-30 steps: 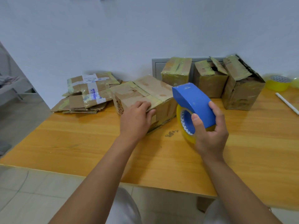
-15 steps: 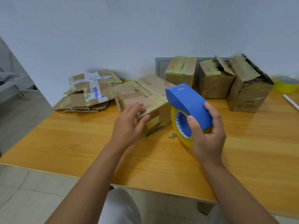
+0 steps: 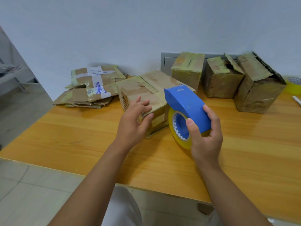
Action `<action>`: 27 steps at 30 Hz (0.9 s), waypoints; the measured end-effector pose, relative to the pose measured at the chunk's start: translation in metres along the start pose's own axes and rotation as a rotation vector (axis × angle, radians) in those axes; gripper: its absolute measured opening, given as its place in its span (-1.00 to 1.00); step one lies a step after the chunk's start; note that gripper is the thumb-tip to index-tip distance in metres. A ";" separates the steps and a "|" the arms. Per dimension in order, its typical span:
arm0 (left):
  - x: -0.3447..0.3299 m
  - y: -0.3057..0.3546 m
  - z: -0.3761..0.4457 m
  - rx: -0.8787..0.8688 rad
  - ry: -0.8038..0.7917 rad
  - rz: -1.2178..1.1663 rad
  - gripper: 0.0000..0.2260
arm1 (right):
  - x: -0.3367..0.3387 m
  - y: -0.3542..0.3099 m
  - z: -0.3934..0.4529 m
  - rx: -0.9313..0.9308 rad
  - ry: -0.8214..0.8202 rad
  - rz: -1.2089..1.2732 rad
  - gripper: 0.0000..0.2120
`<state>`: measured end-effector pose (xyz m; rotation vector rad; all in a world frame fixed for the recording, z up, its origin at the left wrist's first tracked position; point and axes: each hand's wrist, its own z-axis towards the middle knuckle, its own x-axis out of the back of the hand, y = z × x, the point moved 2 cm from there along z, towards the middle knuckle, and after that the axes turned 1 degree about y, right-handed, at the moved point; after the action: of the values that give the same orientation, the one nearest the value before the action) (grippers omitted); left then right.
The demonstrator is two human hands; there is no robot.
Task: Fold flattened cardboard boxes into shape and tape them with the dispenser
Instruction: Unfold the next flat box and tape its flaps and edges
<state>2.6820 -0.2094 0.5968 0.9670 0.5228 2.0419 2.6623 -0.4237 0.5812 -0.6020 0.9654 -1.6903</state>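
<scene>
At centre frame, on the wooden table (image 3: 81, 141), your left hand (image 3: 135, 123) grasps the near corner of the folded cardboard box (image 3: 146, 90), fingers laid over its top edge and thumb pressed against the side facing you. Just right of it, your right hand (image 3: 205, 137) grips the blue tape dispenser (image 3: 185, 108), thumb on the near face and fingers curled over the back; its yellow tape roll (image 3: 175, 129) stands touching the box's right side. At upper left lies a stack of flattened boxes (image 3: 91, 88). Three taped boxes (image 3: 224, 80) stand along the wall at upper right, with a spare tape roll (image 3: 294, 86) at the right edge.
</scene>
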 end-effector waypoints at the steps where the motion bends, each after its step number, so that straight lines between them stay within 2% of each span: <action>1: -0.001 0.000 -0.001 -0.012 0.023 0.019 -0.81 | 0.001 0.001 0.000 0.003 0.002 -0.003 -0.49; 5: -0.002 0.002 -0.003 -0.047 0.086 0.086 -0.78 | 0.003 0.002 0.000 0.029 0.019 -0.021 -0.50; 9: 0.000 0.002 -0.001 -0.048 0.080 0.101 -0.80 | 0.002 -0.004 0.003 0.013 0.085 0.055 -0.49; 13: 0.003 0.003 0.001 -0.061 0.045 0.119 -0.80 | 0.014 -0.019 0.021 0.087 0.179 0.088 -0.57; 21: 0.003 0.001 0.000 -0.026 0.026 0.076 -0.79 | -0.003 -0.042 0.028 0.087 0.029 0.124 -0.55; 27: 0.005 -0.003 -0.001 -0.020 0.009 0.070 -0.75 | -0.042 -0.074 0.049 0.167 -0.002 0.151 -0.55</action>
<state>2.6800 -0.2036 0.5967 0.9768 0.4786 2.1108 2.6739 -0.3899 0.6721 -0.4099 0.8370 -1.6161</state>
